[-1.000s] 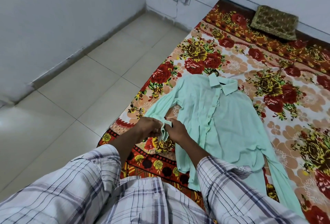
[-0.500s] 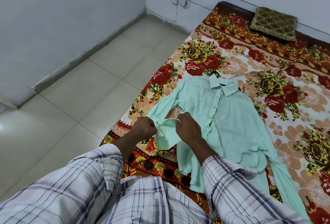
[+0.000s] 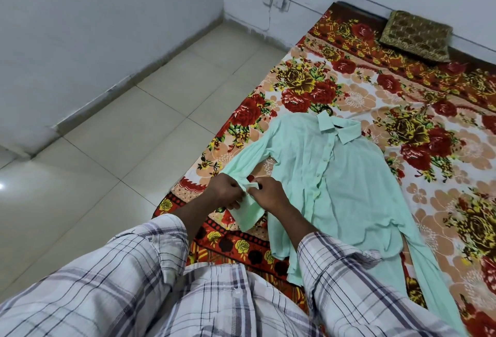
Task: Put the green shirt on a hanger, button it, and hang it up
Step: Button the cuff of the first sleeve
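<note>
Left hand pinches sleeve cuff | right hand pinches same cuff | green shirt flat near bed edge | bare floor left

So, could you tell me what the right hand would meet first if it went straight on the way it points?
The right hand, aimed up-left, pinches the pale green shirt's sleeve cuff; straight on it would probably meet the left hand gripping the same cuff, though depth is unclear.
</note>
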